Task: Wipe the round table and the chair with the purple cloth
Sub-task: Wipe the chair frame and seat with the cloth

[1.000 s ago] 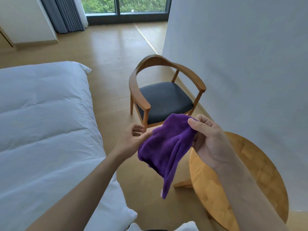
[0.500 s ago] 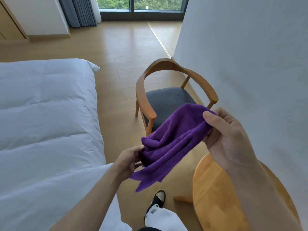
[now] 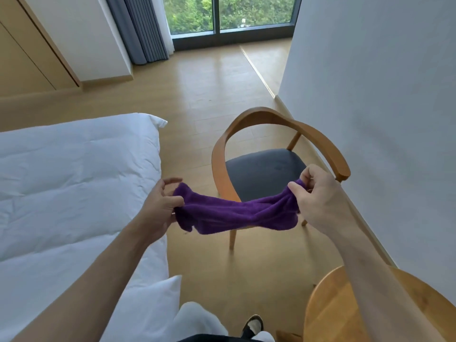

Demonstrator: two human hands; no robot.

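White quilted bed fills the left side, a white pillow at its near corner. Light wood plank floor runs to a dark-framed window with a grey curtain on its left; plain white wall on the right. Wooden armchair with curved backrest and dark grey seat pad stands on the floor close to the wall, between bed and wall. Round light-wood table at bottom right, partly hidden by the right forearm, apart from the chair. Purple fluffy cloth hangs in the air in front of the chair, stretched sideways between both hands, bunched and twisted in the middle, touching neither chair nor table. Left hand pinches the cloth's left end with thumb and fingers, other fingers spread loose. Right hand grips the right end, fingers curled round it. Dark shoe with pale top on the floor at bottom centre.
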